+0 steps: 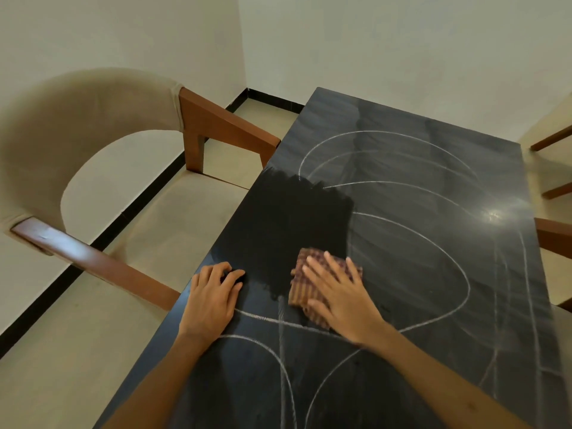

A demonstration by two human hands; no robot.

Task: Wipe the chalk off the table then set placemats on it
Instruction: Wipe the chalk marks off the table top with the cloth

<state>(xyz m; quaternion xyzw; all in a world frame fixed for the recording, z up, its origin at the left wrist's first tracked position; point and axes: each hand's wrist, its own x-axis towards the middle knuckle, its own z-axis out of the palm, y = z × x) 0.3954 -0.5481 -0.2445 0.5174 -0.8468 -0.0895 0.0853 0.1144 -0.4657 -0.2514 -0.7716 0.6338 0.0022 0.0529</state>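
— What do you see on the tabletop [433, 187]?

— I see a dark tabletop covered in chalk lines [411, 224], looping curves across most of it. A darker, wiped patch [291, 218] runs along the left edge, from the middle down to the hands.

— And the hands?

— My right hand [337, 292] lies flat, fingers spread, pressing a folded checked cloth [312, 283] on the near border of the wiped patch. My left hand [213, 295] rests near the left edge, fingers bent, tips touching the surface, holding nothing.

— Room to move?

— The surface ahead and to the right is open up to the far edge. A beige chair [93, 125] stands beside the left edge, its wooden arm meeting it. Another chair [554, 230] sits at the right edge.
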